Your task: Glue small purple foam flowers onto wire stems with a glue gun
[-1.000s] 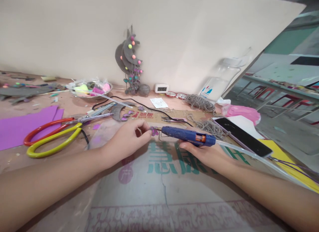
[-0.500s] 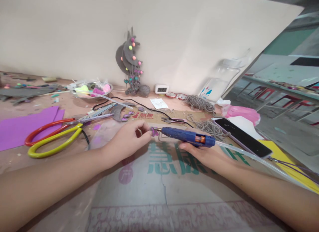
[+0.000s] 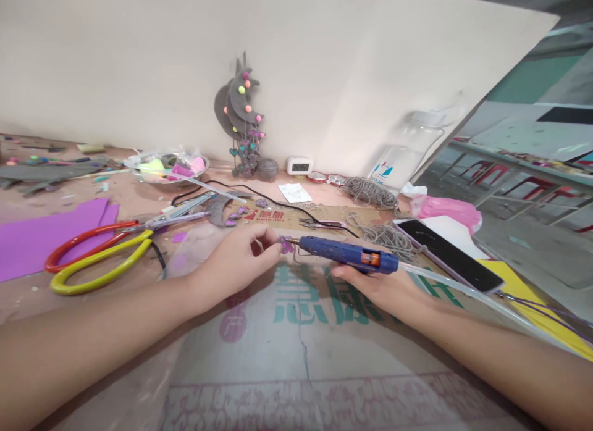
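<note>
The hands are apart, with the glue gun bridging the gap between them. The left hand pinches a small purple piece between thumb and fingertips, the other fingers curled loosely. The right hand is wrapped around the gun's grip, its thumb showing beneath the body; most of its fingers, and the trigger, are hidden.

The gun's long axis runs across the view, its metal nozzle pointing left, straight at the purple piece, and its back end slightly nearer the wearer. The piece sits right at the nozzle, on the left hand's side; whether the two touch is too fine to tell. A clear glue stick trails from the gun's back end, over the right forearm.

Under the gun, printed cardboard covers part of the surface. Left of the gun lie scissors with red and yellow handles; right of it, grey yarn and a phone. Beyond it, a grey moon ornament stands against a pale board.
</note>
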`<move>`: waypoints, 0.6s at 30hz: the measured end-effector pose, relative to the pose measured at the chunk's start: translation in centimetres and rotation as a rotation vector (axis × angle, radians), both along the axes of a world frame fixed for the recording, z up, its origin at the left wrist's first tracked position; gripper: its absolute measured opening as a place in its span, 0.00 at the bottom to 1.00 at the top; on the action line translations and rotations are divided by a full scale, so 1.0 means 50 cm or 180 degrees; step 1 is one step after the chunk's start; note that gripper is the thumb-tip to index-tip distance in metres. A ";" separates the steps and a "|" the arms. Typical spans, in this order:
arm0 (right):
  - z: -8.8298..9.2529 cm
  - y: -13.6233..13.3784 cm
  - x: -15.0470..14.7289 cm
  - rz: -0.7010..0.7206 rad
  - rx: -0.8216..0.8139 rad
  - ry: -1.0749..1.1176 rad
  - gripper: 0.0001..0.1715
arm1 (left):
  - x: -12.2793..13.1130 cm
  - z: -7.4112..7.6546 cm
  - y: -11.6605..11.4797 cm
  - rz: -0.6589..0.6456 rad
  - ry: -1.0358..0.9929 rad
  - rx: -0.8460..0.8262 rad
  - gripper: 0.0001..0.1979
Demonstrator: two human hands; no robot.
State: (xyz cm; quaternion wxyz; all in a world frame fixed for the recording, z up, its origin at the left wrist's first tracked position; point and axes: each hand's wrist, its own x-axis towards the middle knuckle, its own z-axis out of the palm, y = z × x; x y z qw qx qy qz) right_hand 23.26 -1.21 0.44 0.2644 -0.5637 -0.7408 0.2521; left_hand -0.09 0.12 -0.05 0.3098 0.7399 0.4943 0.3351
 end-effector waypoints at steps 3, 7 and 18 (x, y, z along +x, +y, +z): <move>0.001 0.001 0.001 0.0093 -0.0012 0.0056 0.12 | 0.000 0.000 -0.001 0.0023 0.0000 0.0003 0.05; 0.005 0.001 0.001 0.0289 0.0005 0.0097 0.13 | 0.000 -0.002 0.003 0.0025 0.0014 -0.0007 0.05; 0.021 -0.008 -0.016 0.0164 0.0177 -0.0049 0.13 | 0.000 -0.008 0.012 0.0082 -0.0161 -0.0226 0.06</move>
